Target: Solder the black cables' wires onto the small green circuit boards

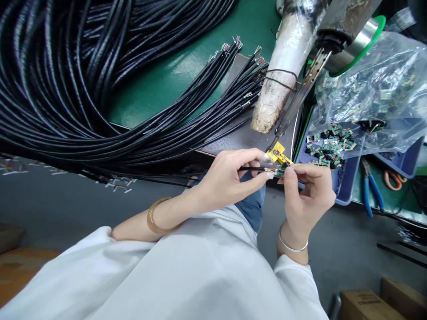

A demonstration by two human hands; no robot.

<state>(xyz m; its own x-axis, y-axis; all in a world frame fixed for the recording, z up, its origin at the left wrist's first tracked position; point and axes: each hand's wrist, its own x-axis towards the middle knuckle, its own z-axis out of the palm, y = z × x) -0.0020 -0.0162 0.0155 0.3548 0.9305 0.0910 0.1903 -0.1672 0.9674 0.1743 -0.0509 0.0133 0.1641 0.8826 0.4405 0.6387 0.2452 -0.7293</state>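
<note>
Between thumb and fingers of my left hand is the end of a black cable, its thin coloured wires bared. My right hand pinches a small green circuit board, its far part hidden by my fingers. The wire ends meet the board's edge; whether they are joined to it I cannot tell. Just beyond my fingertips is a yellow piece at the lower tip of a soldering iron, which slants down from above.
Bundled black cables cover the left of the green table. A plastic-wrapped duct hangs beside a solder spool. Rightward are a blue tray of circuit boards, a clear bag, blue-handled pliers and orange-handled scissors.
</note>
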